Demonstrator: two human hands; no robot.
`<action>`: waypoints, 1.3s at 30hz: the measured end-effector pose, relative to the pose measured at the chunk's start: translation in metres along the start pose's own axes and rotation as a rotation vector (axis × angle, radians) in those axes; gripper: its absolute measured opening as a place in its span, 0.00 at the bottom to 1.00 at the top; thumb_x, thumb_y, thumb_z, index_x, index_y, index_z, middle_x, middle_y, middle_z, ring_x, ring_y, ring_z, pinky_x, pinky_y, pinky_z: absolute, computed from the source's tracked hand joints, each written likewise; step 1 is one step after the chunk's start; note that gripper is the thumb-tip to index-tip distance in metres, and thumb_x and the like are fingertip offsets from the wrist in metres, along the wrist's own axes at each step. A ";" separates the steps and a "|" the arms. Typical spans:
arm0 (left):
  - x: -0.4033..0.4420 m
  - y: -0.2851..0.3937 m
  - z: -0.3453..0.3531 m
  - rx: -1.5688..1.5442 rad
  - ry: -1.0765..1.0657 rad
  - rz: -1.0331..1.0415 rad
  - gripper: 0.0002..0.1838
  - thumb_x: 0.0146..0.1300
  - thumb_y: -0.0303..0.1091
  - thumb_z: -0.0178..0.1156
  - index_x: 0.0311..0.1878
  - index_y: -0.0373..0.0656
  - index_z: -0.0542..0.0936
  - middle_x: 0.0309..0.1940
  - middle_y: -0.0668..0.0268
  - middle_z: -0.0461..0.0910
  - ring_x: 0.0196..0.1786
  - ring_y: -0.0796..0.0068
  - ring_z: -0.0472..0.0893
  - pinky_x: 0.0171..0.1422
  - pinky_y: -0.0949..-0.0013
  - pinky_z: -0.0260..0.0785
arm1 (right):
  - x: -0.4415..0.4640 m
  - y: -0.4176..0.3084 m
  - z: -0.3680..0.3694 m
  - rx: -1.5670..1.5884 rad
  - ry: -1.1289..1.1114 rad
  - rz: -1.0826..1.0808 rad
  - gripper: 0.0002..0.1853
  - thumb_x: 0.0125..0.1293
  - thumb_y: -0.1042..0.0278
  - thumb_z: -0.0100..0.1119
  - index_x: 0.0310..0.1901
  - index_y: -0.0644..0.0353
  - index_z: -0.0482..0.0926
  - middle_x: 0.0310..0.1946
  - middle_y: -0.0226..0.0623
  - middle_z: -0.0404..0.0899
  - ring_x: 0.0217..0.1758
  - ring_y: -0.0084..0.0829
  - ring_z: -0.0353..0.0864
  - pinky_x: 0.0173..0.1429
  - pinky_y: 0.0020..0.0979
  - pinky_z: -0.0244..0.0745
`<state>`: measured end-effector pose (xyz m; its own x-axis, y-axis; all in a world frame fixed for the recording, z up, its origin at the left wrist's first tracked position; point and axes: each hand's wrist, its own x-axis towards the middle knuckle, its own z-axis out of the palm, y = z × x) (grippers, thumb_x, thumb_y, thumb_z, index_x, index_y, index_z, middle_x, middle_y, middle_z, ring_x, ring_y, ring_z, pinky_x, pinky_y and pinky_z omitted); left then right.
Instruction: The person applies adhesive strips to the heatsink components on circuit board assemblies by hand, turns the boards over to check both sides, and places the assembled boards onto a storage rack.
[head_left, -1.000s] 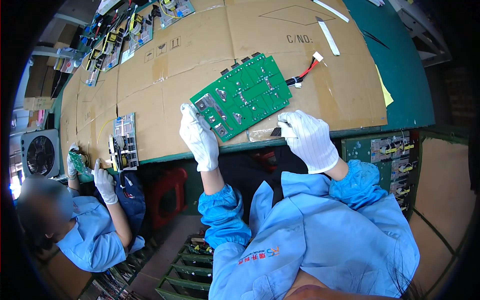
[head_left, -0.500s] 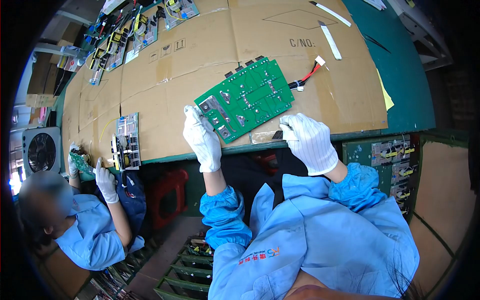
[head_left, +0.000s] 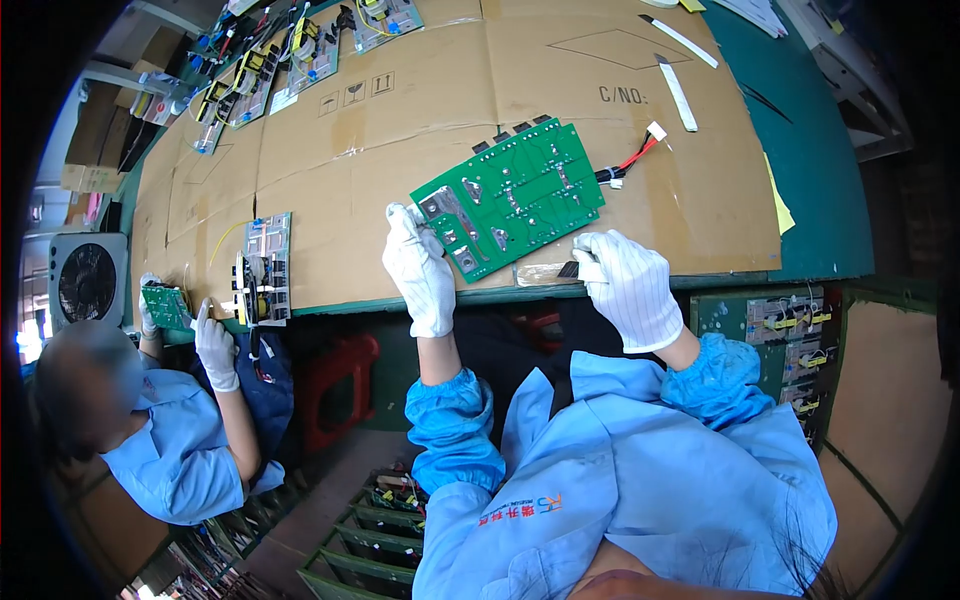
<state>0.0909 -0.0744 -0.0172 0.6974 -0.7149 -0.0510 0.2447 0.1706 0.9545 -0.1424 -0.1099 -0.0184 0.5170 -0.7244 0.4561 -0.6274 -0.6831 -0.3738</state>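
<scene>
A green circuit board (head_left: pixel 515 200), solder side up, is tilted over the cardboard sheet (head_left: pixel 400 130). My left hand (head_left: pixel 419 270), in a white glove, grips its left corner. Red and black wires (head_left: pixel 635 155) with a white plug stick out at the board's right end. Just off the lower right corner is my right hand (head_left: pixel 630 290), gloved too, its fingers pinched together around something I cannot make out. A small dark striped piece (head_left: pixel 568 270) lies by those fingertips at the table's front edge.
A co-worker (head_left: pixel 180 430) at the left handles another green board (head_left: pixel 168 306). Near that person stands a board with components (head_left: pixel 266 270). More assembled boards (head_left: pixel 240 85) line the back left. White strips (head_left: pixel 677 97) lie at the back right. A rack of boards (head_left: pixel 800 335) is at the right.
The view has shifted slightly, so the table and both my hands appear farther right. My left hand still grips the board. The co-worker's board has turned flatter.
</scene>
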 end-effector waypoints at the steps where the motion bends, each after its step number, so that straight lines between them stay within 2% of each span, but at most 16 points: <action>1: -0.001 0.002 0.000 0.000 0.004 0.003 0.21 0.80 0.50 0.46 0.34 0.46 0.76 0.26 0.80 0.66 0.28 0.90 0.58 0.32 0.81 0.50 | 0.001 -0.001 -0.001 0.003 0.000 -0.004 0.08 0.63 0.65 0.64 0.41 0.55 0.79 0.29 0.34 0.77 0.30 0.35 0.82 0.30 0.36 0.73; 3: -0.002 0.006 -0.001 0.057 -0.022 -0.040 0.21 0.80 0.51 0.46 0.34 0.46 0.75 0.26 0.79 0.65 0.28 0.90 0.58 0.32 0.80 0.50 | 0.003 -0.004 -0.005 0.021 -0.018 0.030 0.05 0.63 0.69 0.63 0.38 0.58 0.81 0.30 0.36 0.80 0.30 0.38 0.82 0.32 0.36 0.75; 10: -0.001 0.006 -0.003 0.067 -0.050 -0.054 0.21 0.80 0.52 0.45 0.34 0.48 0.74 0.27 0.79 0.65 0.29 0.90 0.60 0.32 0.79 0.52 | 0.000 -0.003 -0.004 0.010 -0.021 0.026 0.05 0.63 0.69 0.63 0.39 0.58 0.81 0.31 0.37 0.81 0.31 0.39 0.83 0.33 0.36 0.76; 13: 0.003 -0.001 -0.005 -0.026 -0.046 -0.073 0.20 0.80 0.50 0.46 0.37 0.46 0.77 0.28 0.79 0.67 0.30 0.90 0.60 0.33 0.81 0.54 | 0.000 -0.003 -0.005 0.025 -0.014 0.011 0.05 0.63 0.70 0.64 0.39 0.59 0.81 0.31 0.37 0.81 0.32 0.39 0.83 0.33 0.36 0.76; 15: 0.005 -0.001 -0.005 0.021 -0.031 0.031 0.23 0.79 0.48 0.48 0.40 0.39 0.82 0.20 0.80 0.63 0.23 0.90 0.59 0.27 0.79 0.50 | 0.000 -0.004 -0.006 0.023 -0.037 0.023 0.06 0.63 0.70 0.64 0.40 0.58 0.80 0.31 0.37 0.80 0.32 0.40 0.83 0.33 0.37 0.76; 18: 0.001 0.006 0.001 0.101 -0.026 0.060 0.19 0.78 0.46 0.52 0.37 0.41 0.80 0.21 0.79 0.66 0.25 0.90 0.59 0.27 0.80 0.50 | 0.000 -0.004 -0.005 0.042 -0.012 0.016 0.06 0.63 0.71 0.64 0.40 0.58 0.80 0.31 0.37 0.80 0.33 0.40 0.83 0.34 0.37 0.76; 19: 0.003 0.006 0.000 0.011 -0.053 0.066 0.18 0.77 0.44 0.53 0.35 0.42 0.79 0.21 0.76 0.70 0.22 0.89 0.64 0.24 0.80 0.53 | 0.000 -0.003 -0.004 0.047 -0.009 0.014 0.06 0.63 0.71 0.64 0.40 0.58 0.80 0.31 0.37 0.80 0.33 0.40 0.83 0.34 0.37 0.76; 20: 0.003 0.009 0.000 0.014 -0.051 0.070 0.18 0.77 0.44 0.53 0.35 0.42 0.79 0.21 0.76 0.70 0.22 0.89 0.64 0.24 0.80 0.53 | 0.000 -0.001 -0.002 0.031 0.014 -0.007 0.07 0.63 0.67 0.64 0.41 0.56 0.80 0.31 0.36 0.80 0.32 0.38 0.83 0.33 0.36 0.76; 21: 0.003 0.013 0.000 -0.047 -0.077 -0.026 0.17 0.77 0.43 0.54 0.35 0.42 0.78 0.22 0.74 0.72 0.20 0.87 0.67 0.21 0.79 0.55 | -0.001 -0.001 -0.001 0.014 0.037 -0.028 0.09 0.64 0.62 0.64 0.42 0.55 0.79 0.30 0.34 0.79 0.31 0.36 0.83 0.32 0.36 0.76; 23: 0.009 0.009 -0.008 -0.199 -0.153 -0.152 0.15 0.76 0.41 0.54 0.37 0.41 0.78 0.23 0.68 0.76 0.16 0.81 0.74 0.16 0.76 0.62 | -0.001 -0.002 -0.002 0.003 0.022 -0.024 0.09 0.64 0.63 0.64 0.42 0.54 0.79 0.30 0.34 0.79 0.32 0.36 0.83 0.32 0.36 0.76; 27: 0.009 0.007 -0.007 -0.303 -0.153 -0.162 0.15 0.76 0.42 0.54 0.39 0.39 0.78 0.23 0.67 0.76 0.17 0.80 0.74 0.17 0.76 0.63 | -0.001 -0.001 0.000 0.002 0.024 -0.024 0.08 0.64 0.64 0.64 0.41 0.54 0.79 0.30 0.34 0.79 0.31 0.37 0.83 0.32 0.36 0.76; 36: 0.004 0.000 -0.012 -0.162 -0.189 0.005 0.15 0.76 0.41 0.56 0.42 0.36 0.79 0.25 0.66 0.78 0.20 0.80 0.75 0.21 0.77 0.66 | -0.001 -0.001 -0.001 -0.035 0.027 -0.036 0.07 0.63 0.65 0.64 0.41 0.53 0.79 0.30 0.34 0.79 0.31 0.37 0.83 0.31 0.37 0.75; 38: 0.002 0.000 -0.016 -0.133 -0.266 -0.007 0.13 0.74 0.39 0.58 0.49 0.38 0.81 0.34 0.71 0.80 0.31 0.87 0.76 0.29 0.81 0.67 | -0.001 -0.001 0.000 -0.030 0.034 -0.042 0.07 0.63 0.65 0.64 0.41 0.53 0.79 0.30 0.34 0.79 0.31 0.37 0.83 0.31 0.36 0.75; 39: 0.000 0.001 -0.016 -0.134 -0.266 -0.007 0.13 0.74 0.39 0.58 0.49 0.38 0.81 0.34 0.71 0.80 0.31 0.87 0.76 0.29 0.81 0.67 | -0.001 0.000 0.001 -0.025 0.041 -0.046 0.07 0.63 0.65 0.64 0.41 0.53 0.79 0.30 0.34 0.79 0.31 0.37 0.83 0.31 0.36 0.75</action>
<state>0.1018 -0.0640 -0.0212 0.4985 -0.8661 0.0381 0.3479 0.2401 0.9063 -0.1425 -0.1088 -0.0195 0.5220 -0.6872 0.5053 -0.6178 -0.7130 -0.3315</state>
